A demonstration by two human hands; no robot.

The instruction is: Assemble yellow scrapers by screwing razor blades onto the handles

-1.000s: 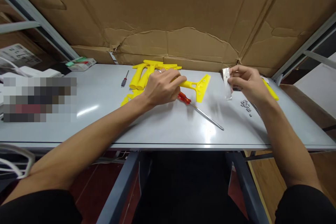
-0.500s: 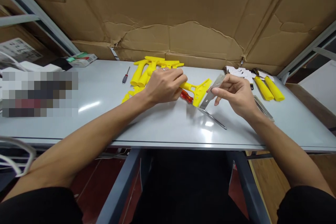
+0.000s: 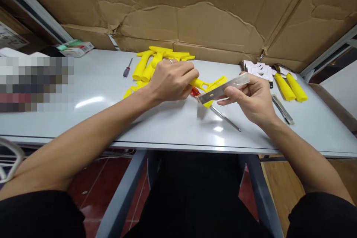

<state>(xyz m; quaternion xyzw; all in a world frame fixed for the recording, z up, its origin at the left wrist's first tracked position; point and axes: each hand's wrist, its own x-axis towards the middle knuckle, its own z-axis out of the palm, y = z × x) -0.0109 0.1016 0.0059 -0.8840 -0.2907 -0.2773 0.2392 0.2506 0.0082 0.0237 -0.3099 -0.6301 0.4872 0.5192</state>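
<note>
My left hand [image 3: 174, 80] is closed around the handle of a yellow plastic scraper [image 3: 220, 81], whose wide head points right. Between the thumb and fingers of my right hand [image 3: 252, 96] is a flat metal blade [image 3: 214, 94] with slots in it. The blade lies across my view in front of the scraper head, hiding part of it; whether they touch I cannot tell. Under both, a screwdriver [image 3: 225, 117] with a red handle rests on the table, its shaft pointing to the lower right.
Several yellow scraper parts [image 3: 145, 65] lie behind my left hand, with a small screwdriver [image 3: 127, 68] to their left. On the right are yellow handles [image 3: 295, 87], white cards [image 3: 258, 70] and more metal blades [image 3: 282, 109]. Cardboard [image 3: 206, 26] stands along the back of the table [image 3: 167, 126].
My right hand has turned the blade from steeply slanted beside the scraper head to nearly level in front of it. My left hand keeps its hold. The view has tipped slightly downward.
</note>
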